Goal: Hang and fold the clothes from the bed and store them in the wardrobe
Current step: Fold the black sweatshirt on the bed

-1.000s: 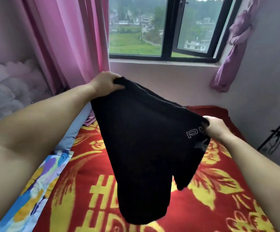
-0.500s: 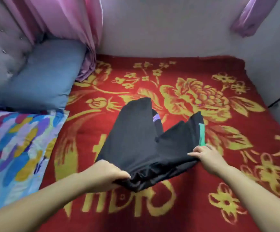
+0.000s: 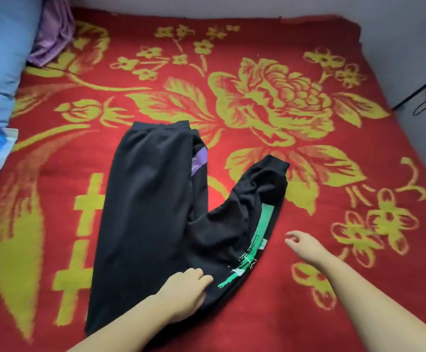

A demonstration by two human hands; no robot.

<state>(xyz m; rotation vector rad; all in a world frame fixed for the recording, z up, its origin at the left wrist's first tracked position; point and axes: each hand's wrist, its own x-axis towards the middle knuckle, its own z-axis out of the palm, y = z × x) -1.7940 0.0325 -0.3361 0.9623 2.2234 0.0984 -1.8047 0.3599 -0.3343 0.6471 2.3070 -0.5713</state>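
the black trousers [image 3: 145, 212] lie spread on the red and yellow flowered blanket [image 3: 270, 102], which serves as the landmark here. one leg runs straight up the blanket's middle with a purple stripe at its far edge; the other leg bends off to the right, crumpled near its cuff, with a green stripe along its side. the left hand [image 3: 184, 288] rests on the trousers near the blanket's near edge, fingers laid flat on the cloth. the right hand [image 3: 303, 246] hovers just right of the green-striped leg, fingers loosely curled, holding nothing. a blue pillow [image 3: 0, 57] sits at the blanket's far left corner.
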